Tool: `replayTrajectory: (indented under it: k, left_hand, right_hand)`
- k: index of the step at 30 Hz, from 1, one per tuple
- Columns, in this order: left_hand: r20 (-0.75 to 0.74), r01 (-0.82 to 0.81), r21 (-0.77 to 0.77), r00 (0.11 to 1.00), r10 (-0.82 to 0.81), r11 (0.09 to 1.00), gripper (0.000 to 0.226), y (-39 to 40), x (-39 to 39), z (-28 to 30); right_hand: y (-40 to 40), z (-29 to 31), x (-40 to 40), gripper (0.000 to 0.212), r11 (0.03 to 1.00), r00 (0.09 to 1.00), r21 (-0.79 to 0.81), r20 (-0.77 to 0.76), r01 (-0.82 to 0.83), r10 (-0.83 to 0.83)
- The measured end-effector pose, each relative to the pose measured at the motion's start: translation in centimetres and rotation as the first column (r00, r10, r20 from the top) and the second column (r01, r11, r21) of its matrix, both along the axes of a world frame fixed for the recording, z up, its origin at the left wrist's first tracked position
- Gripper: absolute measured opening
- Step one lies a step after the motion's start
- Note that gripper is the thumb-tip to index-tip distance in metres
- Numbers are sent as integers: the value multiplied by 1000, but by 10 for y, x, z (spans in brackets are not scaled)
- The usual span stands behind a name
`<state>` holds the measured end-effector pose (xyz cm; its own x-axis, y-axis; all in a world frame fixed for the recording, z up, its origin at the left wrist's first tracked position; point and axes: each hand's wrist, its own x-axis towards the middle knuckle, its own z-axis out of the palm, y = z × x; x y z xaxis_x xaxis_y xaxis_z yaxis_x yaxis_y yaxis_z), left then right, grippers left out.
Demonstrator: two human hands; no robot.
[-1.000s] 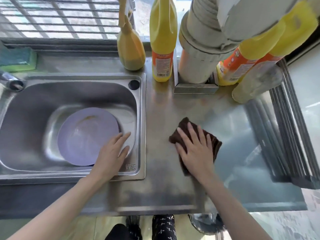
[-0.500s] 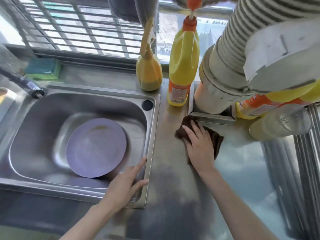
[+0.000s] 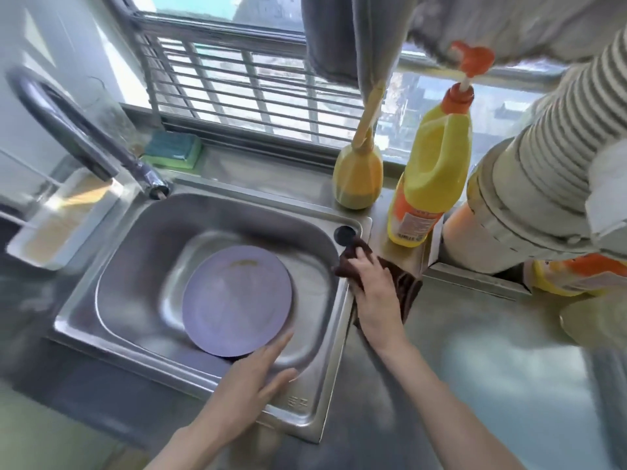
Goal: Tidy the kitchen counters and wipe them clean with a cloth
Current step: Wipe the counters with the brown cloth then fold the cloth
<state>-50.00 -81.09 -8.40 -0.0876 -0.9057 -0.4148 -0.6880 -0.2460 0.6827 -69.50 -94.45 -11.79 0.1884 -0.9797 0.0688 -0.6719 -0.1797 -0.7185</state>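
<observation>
While the head view takes in the whole work area, the right hand (image 3: 375, 293) lies flat and spread, palm down, pressing a dark brown cleaning cloth (image 3: 405, 283) onto the stainless steel desk (image 3: 475, 351) at the right rim of the sink. The cloth's front corner lies just beside the round black plug hole (image 3: 344, 235) in the rim's back corner. The left hand (image 3: 252, 381) is open, fingers together, resting on the near rim of the stainless steel sink (image 3: 142, 239) and holding nothing; its fingertips lie close to the round lilac plate (image 3: 237, 301) that lies flat in the basin, a small yellowish smear near its far edge. A tall yellow detergent bottle with an orange pump top (image 3: 431, 178) and a squat yellow pear-shaped bottle (image 3: 358, 178) stand at the back of the desk, near the cloth. A green and yellow sponge (image 3: 173, 149) sits behind the curved metal tap (image 3: 84, 137).

Judgement: the step in hand is wiping the strip between sink and bottles. It is best done with even flat pressure, overlapping strokes drawn toward the sink edge, and the cloth kept short of the bottle bases to avoid tipping them. The bottles would need lifting to clean beneath. The desk farther right is blurred; its condition cannot be told.
</observation>
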Motion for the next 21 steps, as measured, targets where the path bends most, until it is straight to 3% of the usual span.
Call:
replayTrajectory:
  k: [2, 4, 5, 7, 9, 12, 15, 18, 21]
  left_hand:
    - [14, -8, -1, 1000, 8, 1000, 56, 6, 7, 3]
    - [43, -12, 4, 999, 12, 1000, 55, 14, 15, 6]
    - [65, -19, -4, 998, 19, 1000, 54, 17, 20, 8]
    - [96, -50, -31, 994, 53, 998, 50, 23, 29, 11]
    - [121, -97, -41, 987, 102, 994, 51, 28, 37, 14]
    - [147, -145, -24, 978, 147, 989, 55, 38, 47, 14]
    - [132, -170, -22, 976, 171, 985, 60, 51, 50, 16]
    - [166, -142, -68, 974, 152, 988, 61, 63, 54, 21]
    - [266, -62, -129, 959, 95, 990, 62, 69, 70, 18]
  right_hand:
    - [41, -7, 1, 29, 958, 960, -125, -144, -259, 241]
    - [75, -14, -10, 32, 818, 829, -209, -313, -536, 464]
    - [74, -18, -16, 33, 774, 788, -210, -336, -597, 517]
    - [43, -15, -19, 33, 796, 797, -175, -326, -579, 508]
    - [-7, -9, -12, 35, 883, 874, -141, -277, -447, 399]
    - [-67, -1, 6, 35, 953, 909, -21, -308, -302, 281]
    - [-56, -1, 16, 29, 981, 951, 41, -243, -187, 192]
    - [14, 1, 9, 28, 957, 943, 55, -166, -284, 289]
    - [76, 5, -7, 35, 861, 844, 58, -174, -505, 507]
